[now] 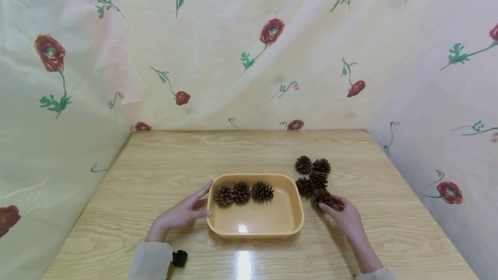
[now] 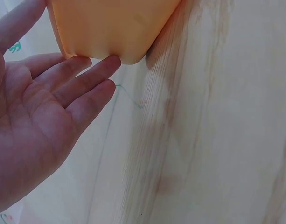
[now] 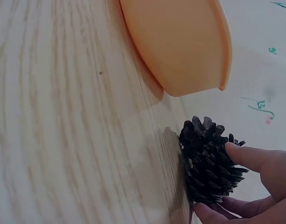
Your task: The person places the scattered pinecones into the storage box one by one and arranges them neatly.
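Note:
A pale orange rectangular tub stands on the wooden table with three pine cones inside, among them a pine cone near its middle. My left hand touches the tub's left end, its fingers spread and fairly straight; in the left wrist view, fingertips lie against the tub wall. To the right of the tub, my right hand grips a pine cone between thumb and fingers, low at the table surface. Just behind it, several more pine cones sit in a loose cluster.
The wooden table ends at a floral-patterned cloth hanging at the back and sides. A small black object sits at the left wrist. Light reflects off the table's front part.

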`<state>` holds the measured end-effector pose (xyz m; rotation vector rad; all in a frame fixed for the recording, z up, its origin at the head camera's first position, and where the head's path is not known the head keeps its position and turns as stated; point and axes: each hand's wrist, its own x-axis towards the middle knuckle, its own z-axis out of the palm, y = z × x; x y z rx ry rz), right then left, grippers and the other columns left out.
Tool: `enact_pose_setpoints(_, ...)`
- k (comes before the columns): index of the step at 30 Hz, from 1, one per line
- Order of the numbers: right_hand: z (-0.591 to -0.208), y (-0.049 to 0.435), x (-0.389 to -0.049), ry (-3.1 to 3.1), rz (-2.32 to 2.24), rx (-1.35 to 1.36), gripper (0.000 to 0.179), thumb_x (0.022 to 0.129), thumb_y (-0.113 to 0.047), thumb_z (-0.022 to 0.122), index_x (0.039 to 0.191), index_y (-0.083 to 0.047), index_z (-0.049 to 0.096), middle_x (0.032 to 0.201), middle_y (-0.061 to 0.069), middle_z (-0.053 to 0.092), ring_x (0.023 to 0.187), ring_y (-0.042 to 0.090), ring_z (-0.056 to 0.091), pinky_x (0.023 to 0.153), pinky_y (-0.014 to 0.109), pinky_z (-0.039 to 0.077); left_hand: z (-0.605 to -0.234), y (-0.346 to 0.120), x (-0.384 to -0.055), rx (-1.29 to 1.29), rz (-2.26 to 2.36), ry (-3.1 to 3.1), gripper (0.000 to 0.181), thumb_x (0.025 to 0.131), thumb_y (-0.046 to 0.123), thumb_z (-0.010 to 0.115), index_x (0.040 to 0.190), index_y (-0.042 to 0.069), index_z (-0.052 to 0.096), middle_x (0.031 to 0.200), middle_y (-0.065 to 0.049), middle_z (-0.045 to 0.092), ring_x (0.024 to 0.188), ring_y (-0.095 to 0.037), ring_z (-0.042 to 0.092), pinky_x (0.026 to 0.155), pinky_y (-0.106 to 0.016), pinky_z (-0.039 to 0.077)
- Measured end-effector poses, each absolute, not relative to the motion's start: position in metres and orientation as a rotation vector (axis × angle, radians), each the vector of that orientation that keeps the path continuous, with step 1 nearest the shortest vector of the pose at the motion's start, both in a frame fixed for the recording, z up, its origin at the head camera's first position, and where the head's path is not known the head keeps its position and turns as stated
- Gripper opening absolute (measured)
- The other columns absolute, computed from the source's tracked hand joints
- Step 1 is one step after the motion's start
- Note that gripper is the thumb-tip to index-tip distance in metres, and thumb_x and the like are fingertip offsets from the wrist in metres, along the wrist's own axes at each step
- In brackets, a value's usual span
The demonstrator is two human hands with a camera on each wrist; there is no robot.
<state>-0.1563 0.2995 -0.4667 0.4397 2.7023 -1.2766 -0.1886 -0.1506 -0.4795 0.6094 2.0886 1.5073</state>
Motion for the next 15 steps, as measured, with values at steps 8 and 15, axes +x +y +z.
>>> enact_pose_setpoints(8, -0.464, 0.298, -0.151, 2.672, -1.352, 0.486, 0.078, 0.092, -0.038, 0.065, 0.145, 0.008, 0.031, 0.146, 0.033, 0.037, 0.133, 0.046, 0.042, 0.108, 0.052, 0.044, -0.480, -0.150, -0.190, 0.602, 1.507, 2.094, 0.088, 0.094, 0.016, 0.062, 0.157, 0.021, 0.001, 0.164, -0.013, -0.005, 0.144, -0.047, 0.023, 0.117, -0.059, 0.025)
enact_pose_setpoints(15, -0.455, 0.296, -0.147, 2.653, -1.434, 0.509, 0.081, 0.091, -0.041, 0.066, 0.146, 0.007, 0.030, 0.147, 0.033, 0.037, 0.135, 0.045, 0.041, 0.105, 0.041, 0.050, -0.479, -0.150, -0.189, 0.609, 1.505, 2.088, 0.088, 0.094, 0.015, 0.062, 0.157, 0.020, 0.000, 0.164, -0.013, -0.007, 0.144, -0.047, 0.023, 0.117, -0.058, 0.025)
